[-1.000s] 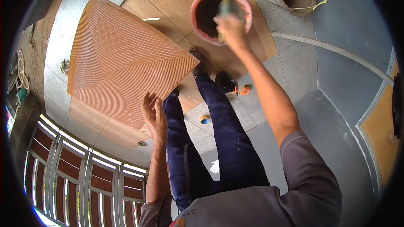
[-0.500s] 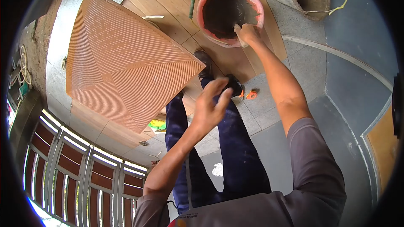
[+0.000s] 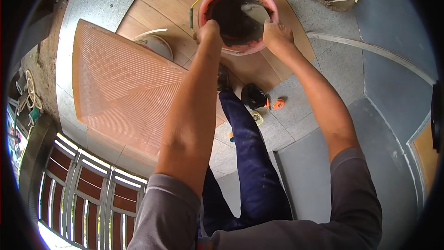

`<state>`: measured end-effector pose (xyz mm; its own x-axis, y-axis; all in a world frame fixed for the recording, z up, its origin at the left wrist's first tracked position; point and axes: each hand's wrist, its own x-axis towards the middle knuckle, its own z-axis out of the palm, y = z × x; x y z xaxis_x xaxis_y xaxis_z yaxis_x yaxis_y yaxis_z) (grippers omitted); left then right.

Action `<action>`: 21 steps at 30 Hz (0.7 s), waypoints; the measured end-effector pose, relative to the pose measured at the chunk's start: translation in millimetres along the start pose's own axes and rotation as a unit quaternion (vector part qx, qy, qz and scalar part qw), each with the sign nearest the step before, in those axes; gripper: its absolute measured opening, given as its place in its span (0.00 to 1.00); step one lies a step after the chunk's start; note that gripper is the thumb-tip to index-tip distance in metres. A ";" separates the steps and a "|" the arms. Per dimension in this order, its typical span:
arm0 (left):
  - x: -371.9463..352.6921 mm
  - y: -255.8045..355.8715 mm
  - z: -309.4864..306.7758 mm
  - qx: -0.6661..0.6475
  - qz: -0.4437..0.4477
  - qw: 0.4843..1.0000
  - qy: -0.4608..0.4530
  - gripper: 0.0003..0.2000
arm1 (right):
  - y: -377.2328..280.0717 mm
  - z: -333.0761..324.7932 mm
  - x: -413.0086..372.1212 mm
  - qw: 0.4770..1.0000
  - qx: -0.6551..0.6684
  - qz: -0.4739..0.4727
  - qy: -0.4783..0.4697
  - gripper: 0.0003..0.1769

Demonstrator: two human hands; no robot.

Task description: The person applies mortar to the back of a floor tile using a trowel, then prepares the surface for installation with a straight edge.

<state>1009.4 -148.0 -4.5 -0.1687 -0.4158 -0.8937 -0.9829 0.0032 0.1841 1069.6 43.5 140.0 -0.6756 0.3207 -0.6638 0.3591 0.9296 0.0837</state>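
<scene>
Bucket (image 3: 243,50), pink, dark mortar (image 3: 233,16) inside; left hand (image 3: 209,32), right hand (image 3: 276,32) grip rim.

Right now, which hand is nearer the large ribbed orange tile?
Left. The left hand grips the pink bucket rim nearest the tile; the right hand is at the opposite rim.

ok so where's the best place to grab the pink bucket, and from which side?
The rim, at two opposite points, from above. The pink bucket stands upright and round with dark mix inside, so a two-sided hold likely keeps it level. Left hand and right hand sit at those points. Its wire handle lies folded down beside the left hand.
</scene>
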 end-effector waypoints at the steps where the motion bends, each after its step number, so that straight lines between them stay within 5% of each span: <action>1: -12.0 3.4 -0.1 -0.035 -0.037 0.999 -0.012 0.32 | 1.8 3.4 5.2 0.999 -0.031 -0.009 0.033 0.19; 3: -50.7 12.5 -12.9 -0.080 -0.060 0.995 -0.013 0.29 | 0.4 2.0 15.0 0.992 -0.105 -0.012 0.065 0.19; 4: -70.0 12.2 -13.4 -0.023 -0.004 0.997 0.073 0.26 | -6.6 -8.8 19.0 0.988 -0.144 -0.006 0.063 0.20; 10: -84.4 3.2 -15.2 0.135 0.282 0.950 -0.022 0.17 | 10.0 11.3 66.6 0.979 -0.168 -0.031 0.112 0.18; 13: -90.1 8.3 -14.4 0.141 0.297 0.942 -0.060 0.13 | 23.8 26.4 73.2 0.996 0.047 0.063 0.044 0.15; 16: -101.8 13.8 -15.6 0.186 0.327 0.923 -0.076 0.12 | 35.6 26.7 56.0 0.995 -0.046 -0.089 -0.019 0.14; 19: -100.3 20.4 -9.4 0.176 0.300 0.928 -0.135 0.13 | 30.8 30.6 31.7 0.993 -0.032 -0.095 -0.056 0.13; 21: -104.8 19.9 -3.7 0.198 0.364 0.904 -0.107 0.16 | 26.2 29.8 21.8 0.994 0.009 -0.081 -0.075 0.13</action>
<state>1007.8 -107.7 94.3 -0.7508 0.0123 -0.6605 -0.5475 0.5477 0.6326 1083.4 69.4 105.6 -0.6220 0.1347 -0.7714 0.2658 0.9629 -0.0461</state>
